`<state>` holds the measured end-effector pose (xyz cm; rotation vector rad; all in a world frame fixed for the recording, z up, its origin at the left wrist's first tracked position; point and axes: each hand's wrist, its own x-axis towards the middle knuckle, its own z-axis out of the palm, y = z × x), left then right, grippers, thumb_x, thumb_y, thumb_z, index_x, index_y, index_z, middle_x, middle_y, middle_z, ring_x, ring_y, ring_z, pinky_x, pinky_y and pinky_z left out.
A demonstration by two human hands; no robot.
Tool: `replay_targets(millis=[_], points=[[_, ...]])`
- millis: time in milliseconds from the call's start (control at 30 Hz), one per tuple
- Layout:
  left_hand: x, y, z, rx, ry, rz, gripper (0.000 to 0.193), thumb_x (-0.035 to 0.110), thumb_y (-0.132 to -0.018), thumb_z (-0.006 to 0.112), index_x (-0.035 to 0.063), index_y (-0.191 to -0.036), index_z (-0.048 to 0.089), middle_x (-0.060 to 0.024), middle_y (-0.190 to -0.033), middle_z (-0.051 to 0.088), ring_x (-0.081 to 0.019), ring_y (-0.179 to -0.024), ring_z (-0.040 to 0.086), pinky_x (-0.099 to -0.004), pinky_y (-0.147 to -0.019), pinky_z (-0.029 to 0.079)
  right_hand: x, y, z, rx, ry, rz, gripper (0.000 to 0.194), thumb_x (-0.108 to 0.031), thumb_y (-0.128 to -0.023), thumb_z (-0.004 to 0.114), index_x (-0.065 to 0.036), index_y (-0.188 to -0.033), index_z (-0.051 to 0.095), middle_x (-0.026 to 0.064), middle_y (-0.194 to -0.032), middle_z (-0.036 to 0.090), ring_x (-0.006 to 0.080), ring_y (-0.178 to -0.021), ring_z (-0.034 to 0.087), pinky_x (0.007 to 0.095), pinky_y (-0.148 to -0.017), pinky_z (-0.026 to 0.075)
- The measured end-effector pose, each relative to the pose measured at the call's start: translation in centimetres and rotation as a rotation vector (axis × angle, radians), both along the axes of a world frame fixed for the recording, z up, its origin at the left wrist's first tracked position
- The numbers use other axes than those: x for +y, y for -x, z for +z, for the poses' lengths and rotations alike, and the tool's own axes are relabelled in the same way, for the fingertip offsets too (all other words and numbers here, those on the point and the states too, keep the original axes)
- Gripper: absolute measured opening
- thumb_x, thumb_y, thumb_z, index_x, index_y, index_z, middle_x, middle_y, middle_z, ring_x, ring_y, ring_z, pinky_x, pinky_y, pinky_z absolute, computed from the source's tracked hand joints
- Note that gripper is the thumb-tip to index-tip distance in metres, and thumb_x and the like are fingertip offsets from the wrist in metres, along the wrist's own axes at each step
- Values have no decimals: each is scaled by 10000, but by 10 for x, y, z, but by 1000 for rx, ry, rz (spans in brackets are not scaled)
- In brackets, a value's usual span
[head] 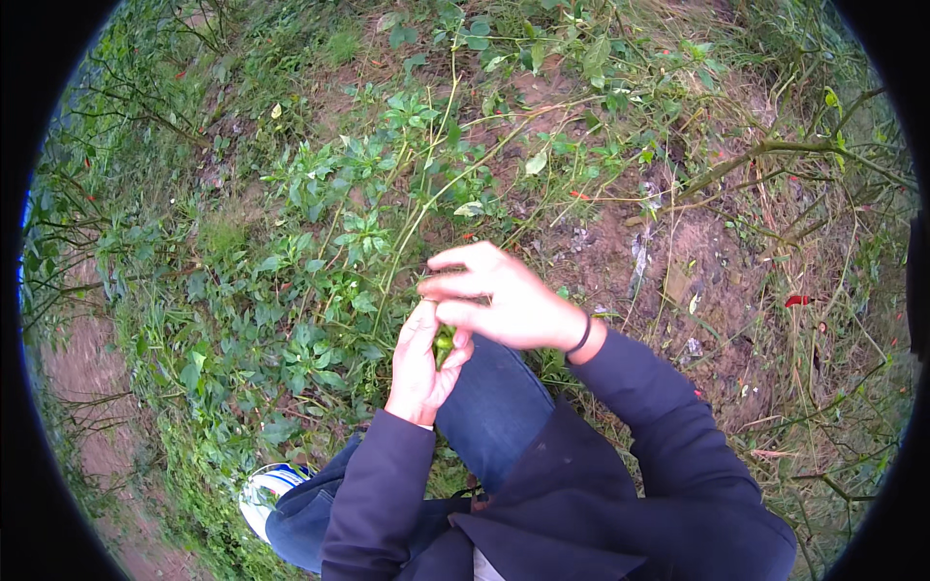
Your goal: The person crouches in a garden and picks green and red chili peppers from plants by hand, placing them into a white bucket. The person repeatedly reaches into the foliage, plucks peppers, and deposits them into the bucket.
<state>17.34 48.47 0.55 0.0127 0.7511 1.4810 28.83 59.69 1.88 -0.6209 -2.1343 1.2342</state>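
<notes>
In front of my bent knee, my left hand is curled around several small green chili peppers, partly hidden by its fingers. My right hand, with a dark band at the wrist, reaches across just above it. The right fingers are blurred and spread, and the thumb and a fingertip are close to the left thumb tip. Whether anything is pinched there I cannot make out. A leafy green pepper plant with thin, leaning stems grows just beyond both hands.
A white-and-blue object, perhaps a bag or pail, is partly hidden by my jeans leg. A bare branch reaches in from the right. Fallen red peppers dot the soil. A dirt strip runs along the left.
</notes>
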Motion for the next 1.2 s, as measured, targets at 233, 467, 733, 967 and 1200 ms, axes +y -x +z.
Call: replay_targets(millis=[233,467,733,967,1200], points=[[-22,16,8,-163,-27,-4,210,214,-947,446,38,-1042,511,-39,-749,453,-107,-579,397,-188,-404,287,215,-6,-28,-299,23,-1170,326,-235,-815,618,62,-940,572,261,-929,614,366,-934,600,425,-847,447],[-55,42,18,-141,78,64,202,236,-909,493,67,-1013,531,-34,-747,447,-110,-562,393,-187,-374,283,263,-9,-53,-44,39,-1086,274,-243,-748,709,-48,-921,625,170,-868,660,310,-839,633,390,-777,478],[-58,43,18,-118,129,74,190,227,-918,477,65,-1007,522,-40,-757,456,-115,-568,401,-195,-379,299,267,0,-60,47,132,-1146,246,-164,-757,707,-39,-956,636,122,-851,672,245,-796,641,338,-774,490],[-74,61,42,-18,192,87,201,231,-909,502,46,-981,529,-37,-743,453,-121,-583,417,-201,-409,296,221,14,-59,391,349,-893,214,-82,-830,630,9,-1024,624,69,-909,639,108,-690,595,230,-606,517],[-98,81,58,98,210,112,188,225,-907,489,50,-968,514,-40,-747,452,-119,-574,415,-204,-400,308,185,47,-30,746,567,-757,280,-66,-787,680,46,-1023,581,70,-840,617,92,-656,564,197,-556,477]])
